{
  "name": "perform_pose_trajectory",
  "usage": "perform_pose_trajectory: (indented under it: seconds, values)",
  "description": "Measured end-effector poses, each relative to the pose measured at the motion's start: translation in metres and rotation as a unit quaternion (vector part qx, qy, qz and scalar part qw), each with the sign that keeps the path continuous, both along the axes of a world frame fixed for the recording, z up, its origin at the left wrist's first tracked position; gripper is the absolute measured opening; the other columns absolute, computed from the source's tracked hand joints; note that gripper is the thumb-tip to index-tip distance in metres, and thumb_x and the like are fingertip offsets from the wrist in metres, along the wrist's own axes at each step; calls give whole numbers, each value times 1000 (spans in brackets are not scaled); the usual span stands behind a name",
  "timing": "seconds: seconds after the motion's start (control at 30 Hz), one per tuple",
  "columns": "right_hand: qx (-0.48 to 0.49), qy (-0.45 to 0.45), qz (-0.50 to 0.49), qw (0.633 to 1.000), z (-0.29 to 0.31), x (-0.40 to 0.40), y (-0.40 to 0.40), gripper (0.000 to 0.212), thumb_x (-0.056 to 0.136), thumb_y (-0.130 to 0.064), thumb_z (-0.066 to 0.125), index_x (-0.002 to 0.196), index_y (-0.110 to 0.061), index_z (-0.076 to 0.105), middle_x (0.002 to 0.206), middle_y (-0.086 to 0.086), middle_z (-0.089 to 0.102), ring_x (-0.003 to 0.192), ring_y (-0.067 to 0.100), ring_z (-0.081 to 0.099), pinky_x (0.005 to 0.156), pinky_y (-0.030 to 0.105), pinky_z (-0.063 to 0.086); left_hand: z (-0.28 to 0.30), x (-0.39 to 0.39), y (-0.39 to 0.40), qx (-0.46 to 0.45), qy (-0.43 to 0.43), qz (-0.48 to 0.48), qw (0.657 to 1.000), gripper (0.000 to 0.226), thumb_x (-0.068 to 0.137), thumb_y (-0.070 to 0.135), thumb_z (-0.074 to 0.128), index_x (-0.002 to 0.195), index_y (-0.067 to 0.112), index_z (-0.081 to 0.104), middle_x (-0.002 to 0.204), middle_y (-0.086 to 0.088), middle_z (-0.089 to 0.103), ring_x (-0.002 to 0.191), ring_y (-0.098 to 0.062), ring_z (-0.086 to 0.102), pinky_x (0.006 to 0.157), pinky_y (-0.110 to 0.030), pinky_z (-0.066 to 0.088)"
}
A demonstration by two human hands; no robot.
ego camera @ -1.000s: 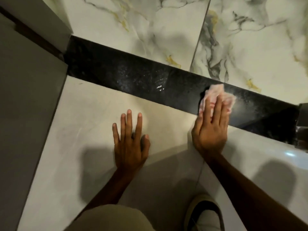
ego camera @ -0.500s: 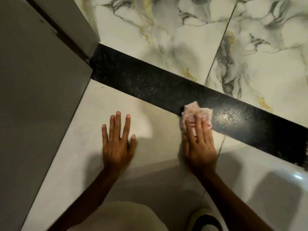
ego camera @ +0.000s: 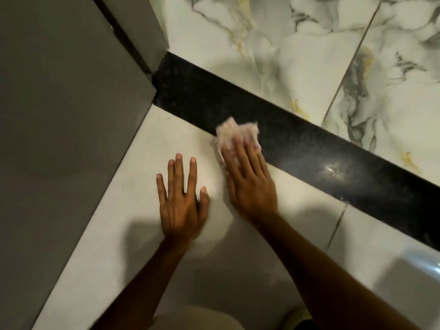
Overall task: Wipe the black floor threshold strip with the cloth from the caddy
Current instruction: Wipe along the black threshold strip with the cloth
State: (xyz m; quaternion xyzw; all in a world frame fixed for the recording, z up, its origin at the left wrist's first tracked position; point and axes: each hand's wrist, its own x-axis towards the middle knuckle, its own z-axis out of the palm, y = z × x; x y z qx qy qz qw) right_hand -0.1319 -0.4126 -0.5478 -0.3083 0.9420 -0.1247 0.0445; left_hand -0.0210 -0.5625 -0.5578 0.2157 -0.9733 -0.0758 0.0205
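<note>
Two flat, unclenched hands: left hand (ego camera: 182, 206) on tile (ego camera: 133, 186), right hand (ego camera: 250, 184) pressing cloth (ego camera: 234, 133) mid-frame. Cloth barely overlaps the black strip (ego camera: 333, 163); its far edge could be missed.

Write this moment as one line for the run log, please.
step: wiping strip | right hand: presses cloth flat on strip's near edge | left hand: flat on pale tile

Veined marble floor tiles (ego camera: 273, 55), grey panel (ego camera: 59, 139).

Glossy speckled black stone threshold strip (ego camera: 333, 160), soft fuzzy pink cloth (ego camera: 234, 132), polished veined marble tiles (ego camera: 273, 55)
</note>
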Motion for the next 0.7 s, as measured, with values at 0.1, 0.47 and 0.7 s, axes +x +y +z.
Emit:
perform_pose_trajectory:
  seconds: [0.1,0.47,0.7]
  values:
    - [22,0,-68,997,2,22,58,57,115,-35,42,170,-21,31,180,11,24,169,32,21,137,54,30,1,-1,1,4,-4,8,1000,71,113,52,14,172,15,30,181,-17,24,168,-37,25,134,-65,28]
    - [-2,-20,4,1000,4,-50,-81,63,116,-33,38,173,-18,17,182,14,13,170,35,10,140,56,18,-15,0,-4,5,19,27,999,67,113,48,26,175,22,21,184,-11,19,172,-28,15,139,-55,16]
    - [65,-78,-37,994,17,-20,29,62,116,-42,30,174,-27,11,184,3,3,170,25,-3,140,54,14,-9,-9,-17,17,6,44,999,69,113,54,26,174,23,27,183,-11,22,170,-32,21,136,-62,24]
